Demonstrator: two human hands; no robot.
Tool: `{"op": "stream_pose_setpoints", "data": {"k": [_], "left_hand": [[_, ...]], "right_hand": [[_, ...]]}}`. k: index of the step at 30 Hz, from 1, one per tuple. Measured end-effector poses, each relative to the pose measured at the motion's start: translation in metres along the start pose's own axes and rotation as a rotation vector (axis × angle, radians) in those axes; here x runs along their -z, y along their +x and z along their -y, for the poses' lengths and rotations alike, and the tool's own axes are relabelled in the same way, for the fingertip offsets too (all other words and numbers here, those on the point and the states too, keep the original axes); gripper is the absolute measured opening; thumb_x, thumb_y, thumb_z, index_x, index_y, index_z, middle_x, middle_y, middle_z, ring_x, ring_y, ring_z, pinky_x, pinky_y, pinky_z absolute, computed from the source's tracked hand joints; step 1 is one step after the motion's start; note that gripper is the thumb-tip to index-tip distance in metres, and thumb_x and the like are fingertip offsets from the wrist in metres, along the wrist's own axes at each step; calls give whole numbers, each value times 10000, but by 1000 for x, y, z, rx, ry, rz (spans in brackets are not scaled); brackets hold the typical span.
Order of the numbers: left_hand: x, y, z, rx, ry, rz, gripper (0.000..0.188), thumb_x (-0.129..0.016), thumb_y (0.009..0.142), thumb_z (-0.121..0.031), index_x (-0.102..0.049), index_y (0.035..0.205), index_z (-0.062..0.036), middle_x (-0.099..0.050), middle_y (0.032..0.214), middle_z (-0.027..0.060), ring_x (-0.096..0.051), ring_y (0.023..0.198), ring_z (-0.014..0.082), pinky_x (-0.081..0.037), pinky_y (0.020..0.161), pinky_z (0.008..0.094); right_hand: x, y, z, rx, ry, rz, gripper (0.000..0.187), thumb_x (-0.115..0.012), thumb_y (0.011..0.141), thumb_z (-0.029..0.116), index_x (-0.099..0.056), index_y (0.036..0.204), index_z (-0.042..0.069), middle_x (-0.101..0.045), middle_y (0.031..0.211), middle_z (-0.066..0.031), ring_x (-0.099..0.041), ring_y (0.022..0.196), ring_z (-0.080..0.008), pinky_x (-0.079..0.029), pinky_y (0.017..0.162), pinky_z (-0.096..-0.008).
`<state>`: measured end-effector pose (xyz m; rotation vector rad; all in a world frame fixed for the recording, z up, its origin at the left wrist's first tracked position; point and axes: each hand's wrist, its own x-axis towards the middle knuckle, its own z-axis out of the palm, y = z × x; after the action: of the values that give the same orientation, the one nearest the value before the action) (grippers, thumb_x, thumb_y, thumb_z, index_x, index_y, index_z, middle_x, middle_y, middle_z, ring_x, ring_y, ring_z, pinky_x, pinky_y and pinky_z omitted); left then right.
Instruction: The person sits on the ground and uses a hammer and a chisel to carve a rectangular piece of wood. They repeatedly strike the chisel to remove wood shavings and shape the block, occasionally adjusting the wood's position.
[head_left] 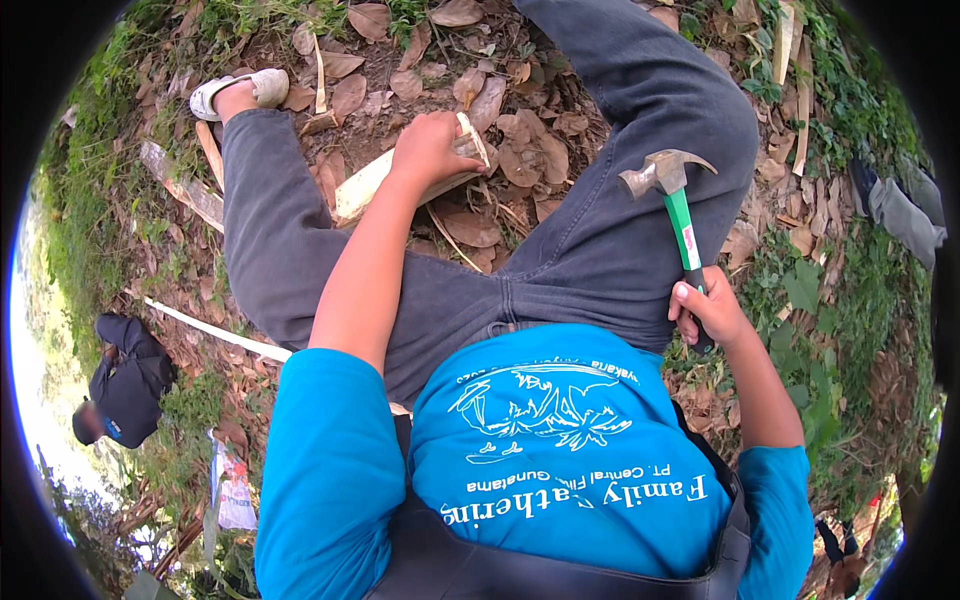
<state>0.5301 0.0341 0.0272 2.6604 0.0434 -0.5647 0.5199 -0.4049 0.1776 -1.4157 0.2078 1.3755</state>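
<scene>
The left hand (434, 150) is gripping the right end of a pale wooden block (368, 187) between the trousered legs (275, 200), its long axis slanting rightward and away, while the right hand (706, 308) is clasping a claw hammer (680, 213) well to the block's right, a handle label (688, 238) and white T-shirt lettering (590, 490) showing.

The dirt ground (262, 40) is pretty much carpeted with dry leaves (348, 95) all around the pale wood block (365, 190). A weathered plank (180, 188) and a long pale strip (220, 335) are strewn left of it, and more wood bits (803, 105) are scattered way off to its right.
</scene>
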Motion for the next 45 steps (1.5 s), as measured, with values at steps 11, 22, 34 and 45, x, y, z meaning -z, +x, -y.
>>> {"op": "stream_pose_setpoints", "data": {"k": [11, 22, 34, 45], "left_hand": [[-17, -14, 19, 102, 135, -241, 863, -916, 579, -534, -537, 1218, -96, -614, 1191, 141, -599, 1095, 340, -505, 932, 440], [-3, -50, 27, 290, 59, 129, 1202, -932, 557, -440, -285, 1540, -193, -508, 1460, 113, -575, 1248, 381, -514, 1000, 486], [8, -36, 49, 279, 276, -395, 1140, -882, 691, -350, -198, 1596, -236, -503, 1414, 95, -546, 1241, 331, -448, 1011, 474], [-11, -23, 67, 583, 122, 83, 1079, -680, 906, -361, 143, 1604, -348, 63, 1691, 152, 37, 1538, 460, 11, 1146, 747]], "right_hand": [[1, -1, -5, 61, -20, 0, 449, -605, 1001, 364, -617, 751, -9, -515, 468, -63, -492, 367, -131, -425, 384, -275], [-20, -8, -9, 140, -131, -191, 445, -568, 1023, 374, -617, 784, 1, -545, 519, -71, -472, 376, -102, -391, 371, -242], [-117, 4, 64, 452, -276, -143, 534, -633, 983, 108, -456, 1483, 48, -570, 894, -3, -536, 584, -43, -490, 488, -222], [-162, 248, 91, 336, -455, -187, 378, -428, 1091, 374, -600, 1207, 58, -427, 647, 51, -411, 480, -38, -382, 409, -225]]}}
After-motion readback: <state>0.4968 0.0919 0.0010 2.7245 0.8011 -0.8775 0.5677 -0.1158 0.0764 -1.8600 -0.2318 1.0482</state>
